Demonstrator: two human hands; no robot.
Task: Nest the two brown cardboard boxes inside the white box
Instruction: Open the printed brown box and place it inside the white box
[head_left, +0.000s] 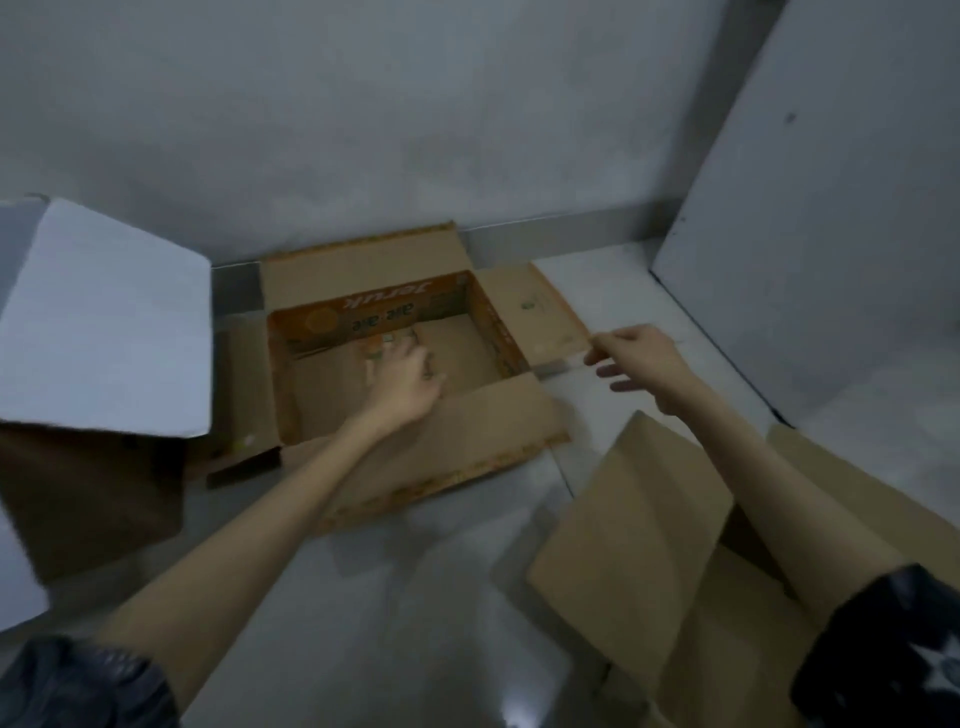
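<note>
An open brown cardboard box (415, 426) lies in the middle of the floor, its flaps spread flat and orange print on its inner walls. My left hand (402, 376) reaches down into it, fingers over a small blurred orange-green item (382, 347); the grip is unclear. My right hand (636, 364) hovers at the outer corner of the box's right flap (540, 312), fingers apart, fingertip at the flap edge. A second brown box (639, 551) sits at the lower right under my right forearm. The white box (104, 317) stands at the left, white flap raised, brown inside.
A grey wall runs close behind the boxes. A large pale board (810, 234) leans at the right. The floor (415, 597) is pale and glossy.
</note>
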